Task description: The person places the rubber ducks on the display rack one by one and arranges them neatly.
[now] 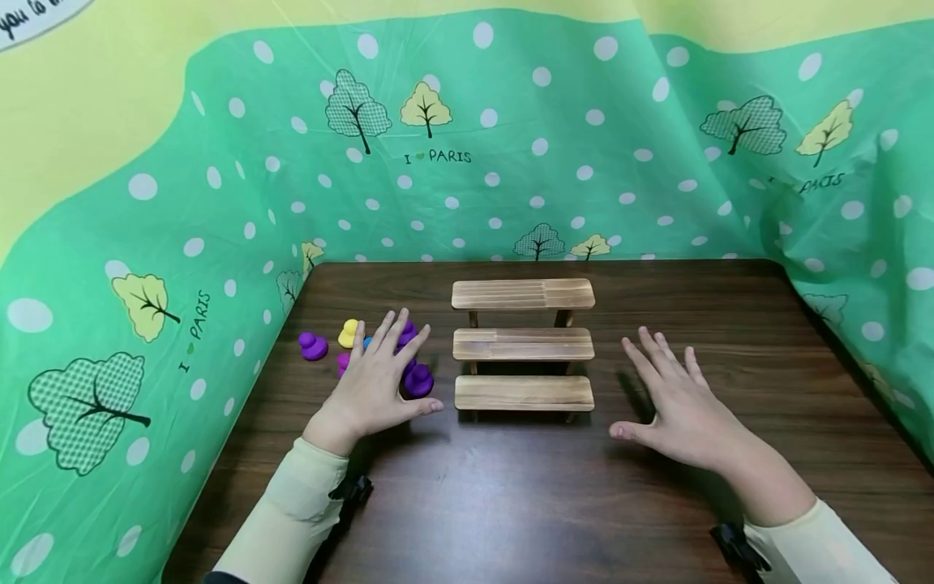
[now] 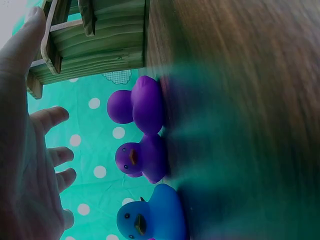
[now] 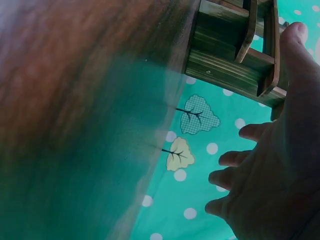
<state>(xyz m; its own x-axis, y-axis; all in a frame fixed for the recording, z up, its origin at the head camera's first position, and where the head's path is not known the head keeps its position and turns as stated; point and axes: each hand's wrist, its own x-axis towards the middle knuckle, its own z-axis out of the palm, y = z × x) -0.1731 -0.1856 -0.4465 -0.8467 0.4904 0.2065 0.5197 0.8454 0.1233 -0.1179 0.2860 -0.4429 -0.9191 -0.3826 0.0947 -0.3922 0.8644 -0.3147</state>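
My left hand (image 1: 375, 385) hovers with spread fingers over a group of small rubber ducks, partly covering them. A purple duck (image 1: 313, 346) sits apart at the far left, and a yellow duck (image 1: 349, 333) is behind the hand. Another purple duck (image 1: 419, 380) shows beside the thumb. In the left wrist view a blue duck (image 2: 152, 215) stands near two purple ones. A three-tier wooden stand (image 1: 524, 345) with bare steps is between the hands. To its right, my right hand (image 1: 682, 414) is held above the table, fingers spread, holding nothing.
The dark wood-grain table (image 1: 496, 503) is bordered at the back and sides by a green and yellow cloth (image 1: 503, 186) printed with trees and white dots. A black strap (image 1: 737, 547) is on the right wrist.
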